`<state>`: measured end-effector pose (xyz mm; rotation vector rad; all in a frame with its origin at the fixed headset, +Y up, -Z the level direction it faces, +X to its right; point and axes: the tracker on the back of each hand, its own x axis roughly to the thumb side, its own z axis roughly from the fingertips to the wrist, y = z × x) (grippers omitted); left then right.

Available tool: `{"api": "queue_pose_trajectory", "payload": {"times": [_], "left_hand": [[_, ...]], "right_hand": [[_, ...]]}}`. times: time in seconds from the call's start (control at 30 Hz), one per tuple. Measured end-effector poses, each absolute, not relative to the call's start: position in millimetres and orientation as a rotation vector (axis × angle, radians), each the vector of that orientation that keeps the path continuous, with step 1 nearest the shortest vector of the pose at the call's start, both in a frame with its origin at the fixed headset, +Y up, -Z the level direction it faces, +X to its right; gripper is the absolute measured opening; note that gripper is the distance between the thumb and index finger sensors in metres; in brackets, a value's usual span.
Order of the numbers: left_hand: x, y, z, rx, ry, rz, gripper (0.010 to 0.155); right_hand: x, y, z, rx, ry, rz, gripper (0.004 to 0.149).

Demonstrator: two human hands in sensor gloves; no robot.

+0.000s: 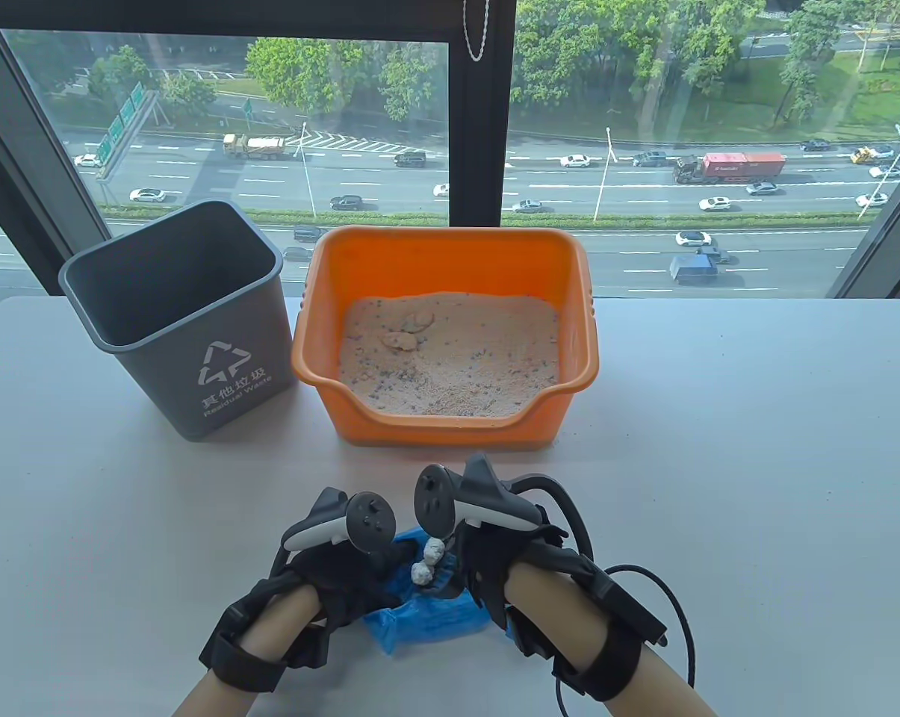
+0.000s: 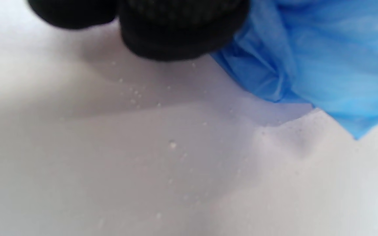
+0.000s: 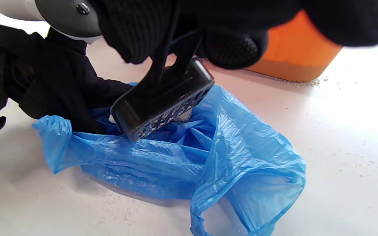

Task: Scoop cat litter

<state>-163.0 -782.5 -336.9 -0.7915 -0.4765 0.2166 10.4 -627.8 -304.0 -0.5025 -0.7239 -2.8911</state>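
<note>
An orange litter box (image 1: pixel 450 254) holds sandy litter with a clump (image 1: pixel 408 332) at its far left. A blue plastic bag (image 1: pixel 427 620) lies on the table near the front; it also shows in the right wrist view (image 3: pixel 241 154) and the left wrist view (image 2: pixel 323 65). My right hand (image 1: pixel 494 556) grips a black slotted scoop (image 3: pixel 162 105) tilted over the bag's mouth. Two whitish clumps (image 1: pixel 427 562) sit in the scoop. My left hand (image 1: pixel 337 575) holds the bag's left edge.
A grey waste bin (image 1: pixel 177 317) stands left of the litter box. Loose grains lie scattered on the white table (image 1: pixel 756 448) around the bag and by the box's front. A window runs behind the table's far edge.
</note>
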Motion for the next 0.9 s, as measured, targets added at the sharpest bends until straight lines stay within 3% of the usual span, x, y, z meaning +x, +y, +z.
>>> {"api": "queue_pose_trajectory", "payload": {"times": [0.5,0.9], "left_hand": [[-165,-781,-337,-0.772,-0.473,0.211,0.082],[-165,-784,-337,-0.780,-0.459,0.198,0.082]], "right_hand": [[65,-623,-294,-0.347,-0.757,-3.018,0.058],[107,-592,-297,-0.390,-0.623,-3.313,0.058]]}}
